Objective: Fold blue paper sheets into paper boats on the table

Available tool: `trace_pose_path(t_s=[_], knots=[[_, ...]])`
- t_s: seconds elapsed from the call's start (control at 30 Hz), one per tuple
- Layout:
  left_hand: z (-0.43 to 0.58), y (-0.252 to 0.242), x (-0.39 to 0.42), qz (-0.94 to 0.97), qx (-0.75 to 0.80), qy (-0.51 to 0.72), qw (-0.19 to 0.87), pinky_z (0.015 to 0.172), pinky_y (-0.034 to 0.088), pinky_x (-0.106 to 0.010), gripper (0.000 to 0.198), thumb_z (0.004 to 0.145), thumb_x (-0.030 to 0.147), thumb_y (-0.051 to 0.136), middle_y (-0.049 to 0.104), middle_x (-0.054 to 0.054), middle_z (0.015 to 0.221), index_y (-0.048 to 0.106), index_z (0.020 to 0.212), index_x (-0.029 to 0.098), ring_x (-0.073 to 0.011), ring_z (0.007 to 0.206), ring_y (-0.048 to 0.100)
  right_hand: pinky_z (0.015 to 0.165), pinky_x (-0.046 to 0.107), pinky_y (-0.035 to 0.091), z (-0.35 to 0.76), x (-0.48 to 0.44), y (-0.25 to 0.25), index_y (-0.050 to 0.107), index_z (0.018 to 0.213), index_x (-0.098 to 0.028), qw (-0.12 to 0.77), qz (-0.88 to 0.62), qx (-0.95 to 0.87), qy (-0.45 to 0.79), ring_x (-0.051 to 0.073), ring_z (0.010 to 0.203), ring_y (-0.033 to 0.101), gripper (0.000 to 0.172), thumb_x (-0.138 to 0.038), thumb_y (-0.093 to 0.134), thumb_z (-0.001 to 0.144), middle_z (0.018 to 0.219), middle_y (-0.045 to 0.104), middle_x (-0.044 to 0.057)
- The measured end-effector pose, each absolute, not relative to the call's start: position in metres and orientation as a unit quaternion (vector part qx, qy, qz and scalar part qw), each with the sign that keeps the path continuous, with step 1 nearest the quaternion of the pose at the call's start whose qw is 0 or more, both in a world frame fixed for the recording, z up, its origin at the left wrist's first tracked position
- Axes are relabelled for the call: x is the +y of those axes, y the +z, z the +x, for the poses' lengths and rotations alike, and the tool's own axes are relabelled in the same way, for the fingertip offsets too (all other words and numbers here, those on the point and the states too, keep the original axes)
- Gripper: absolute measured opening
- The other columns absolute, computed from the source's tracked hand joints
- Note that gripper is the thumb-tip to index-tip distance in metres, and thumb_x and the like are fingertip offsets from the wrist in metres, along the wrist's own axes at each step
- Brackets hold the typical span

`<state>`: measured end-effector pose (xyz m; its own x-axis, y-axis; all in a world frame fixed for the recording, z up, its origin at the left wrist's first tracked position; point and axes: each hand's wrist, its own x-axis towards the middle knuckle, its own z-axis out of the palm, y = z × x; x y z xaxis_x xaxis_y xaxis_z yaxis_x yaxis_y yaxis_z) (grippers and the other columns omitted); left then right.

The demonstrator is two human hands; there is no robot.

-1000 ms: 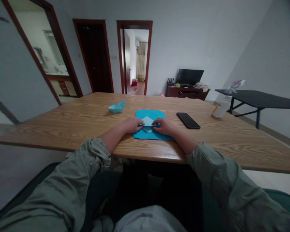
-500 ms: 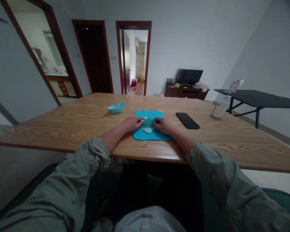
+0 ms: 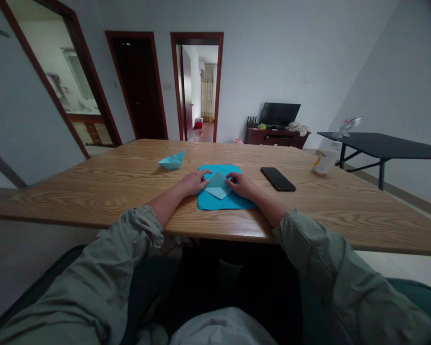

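Between my hands is a light blue folded paper (image 3: 218,186), a diamond shape with a crease across it. It lies over a brighter blue sheet (image 3: 215,202) on the wooden table. My left hand (image 3: 194,183) pinches the folded paper's left corner, fingers curled. At the right corner, my right hand (image 3: 238,184) closes thumb and fingers on the same paper. A light blue paper boat (image 3: 173,161) rests on the table beyond my left hand.
A black phone (image 3: 277,179) lies to the right of my right hand. Farther right stands a white cup (image 3: 324,162). The wooden table (image 3: 129,191) ends just in front of my body. A black folding table (image 3: 388,143) stands beyond at the right.
The folded paper's upper part now stands out as a taller point between my hands. My left hand has shifted slightly left, and my right hand has barely moved.
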<state>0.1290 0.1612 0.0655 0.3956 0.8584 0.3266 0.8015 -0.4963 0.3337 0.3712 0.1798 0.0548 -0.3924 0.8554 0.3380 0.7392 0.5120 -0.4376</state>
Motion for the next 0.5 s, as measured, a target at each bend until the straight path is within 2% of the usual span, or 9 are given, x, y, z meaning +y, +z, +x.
trace_pose_path(t_s=[0.1, 0.2, 0.33, 0.5], knots=[[0.132, 0.066, 0.161, 0.840, 0.494, 0.222, 0.041, 0.079, 0.048, -0.028, 0.048, 0.089, 0.028, 0.047, 0.069, -0.003, 0.093, 0.049, 0.137, 0.028, -0.0175, 0.083, 0.063, 0.063, 0.023, 0.044, 0.367, 0.182, 0.055, 0.057, 0.124, -0.020, 0.268, -0.487, -0.825, 0.099, 0.014, 0.071, 0.060, 0.035, -0.030, 0.054, 0.091, 0.085, 0.069, 0.003], [0.134, 0.066, 0.161, 0.856, 0.482, 0.188, 0.011, 0.085, 0.047, -0.030, 0.040, 0.090, 0.030, 0.045, 0.068, -0.006, 0.097, 0.061, 0.126, 0.025, -0.0199, 0.090, 0.062, 0.071, 0.025, 0.046, 0.363, 0.179, 0.058, 0.053, 0.134, -0.023, 0.250, -0.478, -0.840, 0.063, 0.016, 0.078, 0.062, 0.043, -0.026, 0.053, 0.091, 0.093, 0.068, 0.005], [0.135, 0.065, 0.163, 0.862, 0.485, 0.148, -0.017, 0.091, 0.046, -0.032, 0.038, 0.089, 0.040, 0.047, 0.064, -0.010, 0.106, 0.069, 0.116, 0.022, -0.0227, 0.097, 0.062, 0.086, 0.029, 0.045, 0.359, 0.173, 0.064, 0.070, 0.116, -0.021, 0.193, -0.462, -0.865, 0.004, 0.020, 0.092, 0.062, 0.031, -0.027, 0.052, 0.092, 0.106, 0.064, 0.011], [0.141, 0.067, 0.167, 0.851, 0.508, 0.131, 0.012, 0.089, 0.046, -0.034, 0.043, 0.085, 0.051, 0.052, 0.065, -0.011, 0.111, 0.070, 0.112, 0.022, -0.0262, 0.102, 0.062, 0.094, 0.033, 0.042, 0.357, 0.170, 0.067, 0.072, 0.113, -0.020, 0.167, -0.435, -0.885, -0.021, 0.024, 0.103, 0.059, 0.033, -0.037, 0.055, 0.090, 0.109, 0.066, 0.012]])
